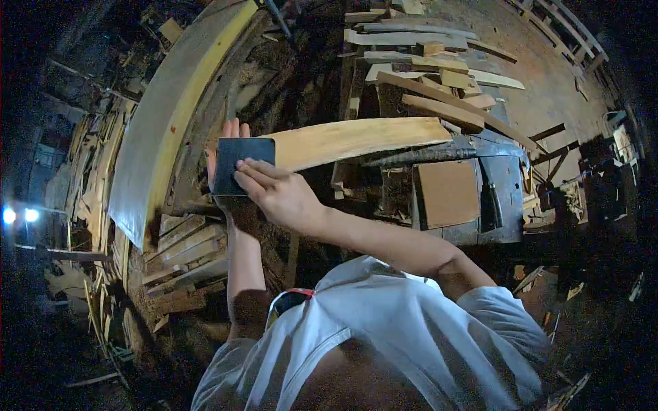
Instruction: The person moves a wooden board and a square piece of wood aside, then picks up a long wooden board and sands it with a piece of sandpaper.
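A long, pale, slightly curved wooden board [356,139] extends from my hands toward the right. Over its left end lies a dark square sheet of sandpaper [229,161], flat and with a matte look. My right hand [279,195] reaches across from the right, its fingers bunched and pressed on the sheet. Beneath the sheet and the board's end is my left hand [234,130], with fingertips showing past the top edge and its palm hidden. The board's left end is covered, so the exact grip there is partly out of sight.
A large wooden slab [175,116] stands at the left. Several wood pieces [445,103] cover the bench at upper right. A hammer-like tool with a dark handle [425,157] and a brown square panel [449,194] lie nearer me. Stacked planks [185,246] are at lower left.
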A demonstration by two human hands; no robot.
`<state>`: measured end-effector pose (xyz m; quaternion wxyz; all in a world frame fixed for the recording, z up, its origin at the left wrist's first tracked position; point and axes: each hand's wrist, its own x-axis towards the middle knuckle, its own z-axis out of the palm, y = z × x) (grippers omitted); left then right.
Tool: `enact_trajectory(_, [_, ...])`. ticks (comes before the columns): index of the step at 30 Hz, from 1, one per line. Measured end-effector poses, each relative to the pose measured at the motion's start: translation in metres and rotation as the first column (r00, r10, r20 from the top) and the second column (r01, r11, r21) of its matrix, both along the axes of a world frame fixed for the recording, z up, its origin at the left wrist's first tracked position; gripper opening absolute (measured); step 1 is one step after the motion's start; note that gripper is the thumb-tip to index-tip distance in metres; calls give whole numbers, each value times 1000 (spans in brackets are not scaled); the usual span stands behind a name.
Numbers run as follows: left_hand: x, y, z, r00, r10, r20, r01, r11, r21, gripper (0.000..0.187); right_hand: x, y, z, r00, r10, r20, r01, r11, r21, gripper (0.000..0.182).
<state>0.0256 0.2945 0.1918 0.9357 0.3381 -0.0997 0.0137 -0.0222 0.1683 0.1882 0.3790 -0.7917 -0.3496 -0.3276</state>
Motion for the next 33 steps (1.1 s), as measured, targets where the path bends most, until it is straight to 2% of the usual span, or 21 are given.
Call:
enact_trajectory(3, [5, 4, 4, 999, 45, -28, -42, 996, 73, 65, 6, -17, -1, 997, 59, 55, -59, 998, -6, 40])
enact_trajectory(5, [-3, 3, 1, 998, 9, 56, -14, 996, 89, 66, 10, -43, -32, 999, 15, -37, -17, 999, -49, 37])
enact_trajectory(6, [-8, 3, -1, 995, -1, 99, -9, 995, 95, 66, 12, -61, -47, 997, -22, -80, 22, 1000, -4, 37])
enact_trajectory(7, [-12, 3, -2, 999, 3, 41, -2, 1000, -14, 68, 17, -79, -67, 986, -53, -155, 48, 998, -36, 37])
enact_trajectory(8, [-14, 5, -2, 999, 11, 44, -11, 1000, -18, 68, 15, -92, -71, 979, -83, -185, 69, 994, -81, 38])
enact_trajectory(10, [-19, 11, -2, 969, -245, -11, 243, 964, -111, 62, 13, -88, -74, 975, -153, -159, 129, 980, -149, 46])
enact_trajectory(11, [-21, 17, 1, 968, -251, -7, 248, 963, -107, 62, 14, -79, -73, 982, -113, -151, 99, 990, -102, 47])
enact_trajectory(13, [-22, 29, 9, 950, -188, -248, 264, 909, 322, 57, 6, -50, -55, 988, -33, -148, 20, 996, -88, 46])
enact_trajectory(14, [-24, 27, 15, 949, -187, -254, 266, 907, 328, 57, 1, -35, -48, 1000, 1, -12, -2, 995, -97, 45])
enact_trajectory(15, [-27, 26, 26, 878, 41, -476, 193, 882, 431, 55, -2, -32, -42, 1000, 8, -12, -9, 998, -68, 46])
enact_trajectory(16, [-29, 26, 32, 723, 282, -631, 151, 827, 542, 53, -3, -29, -38, 1000, 13, -13, -14, 999, -37, 48])
enact_trajectory(17, [-28, 31, 26, 720, 283, -633, 154, 825, 544, 53, -3, -37, -44, 1000, 4, -25, -6, 997, -73, 49])
enact_trajectory(19, [-25, 42, 7, 923, -65, -379, 223, 894, 388, 51, 0, -75, -74, 998, -50, -27, 45, 986, -158, 55])
enact_trajectory(21, [-28, 41, 0, 921, -45, -387, 189, 921, 342, 50, 1, -118, -107, 961, -169, -220, 144, 982, -124, 60])
enact_trajectory(24, [-30, 45, -14, 910, 2, -414, 139, 941, 310, 49, 4, -148, -118, 925, -266, -271, 228, 960, -162, 52])
enact_trajectory(26, [-28, 50, -17, 906, 18, -423, 129, 939, 318, 49, 6, -130, -121, 912, -308, -271, 295, 952, -89, 47])
enact_trajectory(27, [-27, 52, -17, 915, 9, -404, 135, 935, 327, 49, 4, -116, -114, 941, -253, -225, 253, 967, -29, 45])
enact_trajectory(29, [-23, 47, -13, 920, -17, -391, 160, 928, 336, 49, -9, -86, -89, 962, -209, -175, 202, 978, -53, 47])
enact_trajectory(30, [-23, 43, -6, 927, 8, -374, 154, 903, 402, 48, -13, -78, -78, 968, -207, -139, 201, 978, -57, 47])
enact_trajectory(32, [-23, 44, -1, 934, 36, -356, 147, 868, 474, 47, -6, -97, -87, 985, -165, -57, 154, 974, -163, 43])
enact_trajectory(33, [-22, 45, -1, 937, 30, -348, 145, 874, 465, 46, 2, -107, -111, 983, -160, -94, 156, 986, -52, 44])
